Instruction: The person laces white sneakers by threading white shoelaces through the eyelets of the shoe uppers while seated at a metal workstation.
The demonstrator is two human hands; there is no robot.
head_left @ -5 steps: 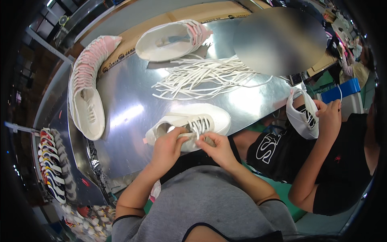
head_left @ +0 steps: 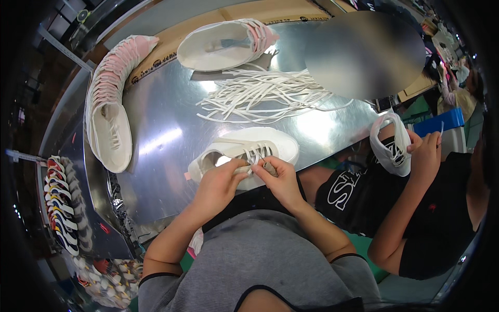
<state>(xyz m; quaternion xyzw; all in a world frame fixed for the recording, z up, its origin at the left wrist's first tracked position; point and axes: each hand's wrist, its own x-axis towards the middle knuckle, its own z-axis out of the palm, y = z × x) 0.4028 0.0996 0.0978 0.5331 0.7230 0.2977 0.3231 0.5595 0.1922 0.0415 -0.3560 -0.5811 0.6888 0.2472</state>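
A white low sneaker [head_left: 283, 145] lies on its side on the metal table in front of me, toe to the right. White shoelace [head_left: 254, 154] crosses its eyelets. My left hand [head_left: 221, 184] is closed, finger and thumb pinching the near edge of the sneaker's opening by the eyelets. Beside it, my right hand [head_left: 280, 182] is closed in a pinch on the lace at the near eyelet row. A small grey-brown patch [head_left: 270, 168] shows at the right fingers; I cannot make out what it is. The lace ends are partly hidden by my fingers.
Loose white laces [head_left: 265, 96] lie in a heap beyond the sneaker. Nested white-and-pink shoe uppers [head_left: 112, 86] curve along the left edge; another stack [head_left: 208, 49] is at the back. At right, a co-worker's hand [head_left: 429, 151] laces a white shoe [head_left: 387, 148].
My right hand has come up and slightly left, closer to the laces, and the grey-brown patch now shows at its fingers. My left hand stays at the sneaker's opening. The whole view has shifted slightly.
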